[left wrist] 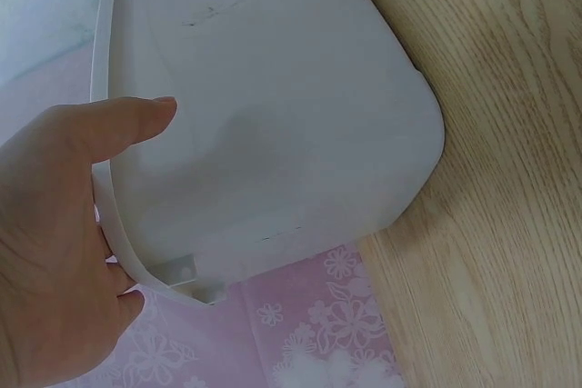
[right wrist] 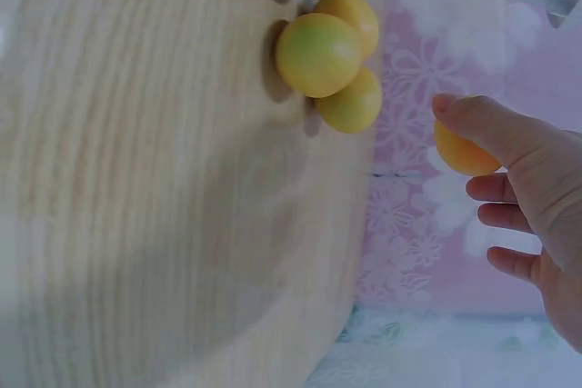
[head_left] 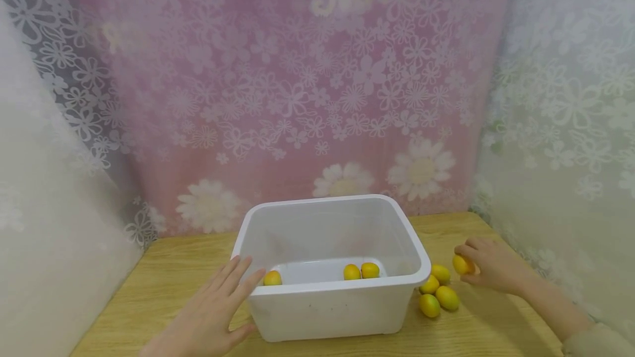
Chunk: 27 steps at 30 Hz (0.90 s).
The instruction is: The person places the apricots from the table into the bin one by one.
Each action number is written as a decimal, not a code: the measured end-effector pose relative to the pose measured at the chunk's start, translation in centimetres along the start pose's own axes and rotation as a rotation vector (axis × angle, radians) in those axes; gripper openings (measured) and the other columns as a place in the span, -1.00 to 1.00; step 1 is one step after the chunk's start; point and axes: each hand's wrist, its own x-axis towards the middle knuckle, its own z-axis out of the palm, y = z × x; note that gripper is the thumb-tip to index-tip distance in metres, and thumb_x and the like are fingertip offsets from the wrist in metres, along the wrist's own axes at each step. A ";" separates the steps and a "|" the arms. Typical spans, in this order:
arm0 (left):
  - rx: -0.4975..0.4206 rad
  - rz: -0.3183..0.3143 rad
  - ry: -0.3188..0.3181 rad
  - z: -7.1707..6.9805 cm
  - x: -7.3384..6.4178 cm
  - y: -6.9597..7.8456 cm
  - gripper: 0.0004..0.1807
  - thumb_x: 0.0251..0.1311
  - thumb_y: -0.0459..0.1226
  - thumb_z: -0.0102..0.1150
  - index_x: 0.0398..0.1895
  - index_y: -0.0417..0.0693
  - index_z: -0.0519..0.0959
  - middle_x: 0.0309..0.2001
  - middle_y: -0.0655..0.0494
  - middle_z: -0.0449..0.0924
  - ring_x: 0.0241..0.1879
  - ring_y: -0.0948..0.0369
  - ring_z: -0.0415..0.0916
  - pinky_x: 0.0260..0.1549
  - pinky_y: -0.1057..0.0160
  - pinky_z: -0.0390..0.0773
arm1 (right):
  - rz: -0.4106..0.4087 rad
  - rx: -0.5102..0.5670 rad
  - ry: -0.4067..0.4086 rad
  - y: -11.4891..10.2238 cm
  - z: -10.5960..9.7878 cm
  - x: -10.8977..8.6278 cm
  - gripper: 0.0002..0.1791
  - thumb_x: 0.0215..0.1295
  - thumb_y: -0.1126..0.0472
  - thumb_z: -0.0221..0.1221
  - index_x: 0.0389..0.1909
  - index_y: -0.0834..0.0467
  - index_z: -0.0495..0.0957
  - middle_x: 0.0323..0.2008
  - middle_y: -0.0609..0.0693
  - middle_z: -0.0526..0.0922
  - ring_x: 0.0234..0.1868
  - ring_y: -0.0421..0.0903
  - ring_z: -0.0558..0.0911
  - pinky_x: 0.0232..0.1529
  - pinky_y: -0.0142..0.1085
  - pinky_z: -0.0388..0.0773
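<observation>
A white plastic tub [head_left: 327, 313] stands on the table. At its left front corner is my left hand [head_left: 213, 304], its fingers spread and straight along the rim; the left wrist view shows the thumb [left wrist: 123, 124] over the outer wall. Off the tub's right side, my right hand [head_left: 498, 266] pinches a small yellow-orange fruit [head_left: 463, 264] between thumb and fingers, raised above the table in the right wrist view. Several similar yellow-green fruits [head_left: 447, 298] lie clustered beside the tub. Inside it are a fruit [head_left: 272, 278] at the left and two fruits [head_left: 361, 271] toward the right.
The light wood table [head_left: 139, 302] has its far edge against a pink flowered curtain [head_left: 297, 125]. Pale patterned sheeting [head_left: 570, 125] hangs along the right side, close to the right arm. More whitish sheeting [head_left: 49, 225] hangs at the left.
</observation>
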 end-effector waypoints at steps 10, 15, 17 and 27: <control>0.001 0.011 0.007 0.0 0.1 -0.1 -0.03 -0.03 0.03 0.32 0.44 0.04 0.07 0.39 -0.16 0.11 0.33 -0.12 0.12 0.29 0.45 -0.54 | 0.053 0.018 -0.061 -0.2 -2.3 2.3 -0.56 -0.18 -0.02 0.44 -0.28 0.07 0.55 -0.48 -0.26 0.32 -0.46 -0.28 0.29 -0.52 -0.37 0.29; -0.033 -0.018 -0.042 -0.1 0.0 -0.1 -0.05 -0.01 0.01 0.31 0.45 0.08 0.07 0.41 -0.13 0.07 0.37 -0.08 0.07 0.27 0.48 -0.55 | 0.067 0.031 -0.073 -0.1 -3.2 3.2 -0.56 -0.14 0.00 0.43 -0.25 0.10 0.56 -0.46 -0.23 0.33 -0.45 -0.26 0.28 -0.53 -0.38 0.29; -0.030 -0.026 -0.050 -0.1 0.0 0.0 -0.05 -0.01 0.02 0.31 0.45 0.08 0.08 0.41 -0.13 0.07 0.37 -0.08 0.06 0.36 0.34 -0.35 | 0.072 0.023 -0.075 0.0 -3.6 3.6 -0.56 -0.13 0.00 0.43 -0.24 0.11 0.56 -0.44 -0.20 0.38 -0.44 -0.23 0.32 -0.50 -0.35 0.34; -0.040 -0.041 -0.043 -0.1 0.1 0.1 -0.06 0.00 0.03 0.30 0.44 0.08 0.08 0.41 -0.11 0.07 0.38 -0.07 0.05 0.35 0.33 -0.34 | 0.058 0.031 -0.091 0.5 -5.8 5.8 -0.52 -0.09 0.05 0.41 -0.16 0.17 0.54 -0.44 -0.18 0.38 -0.45 -0.22 0.33 -0.48 -0.31 0.37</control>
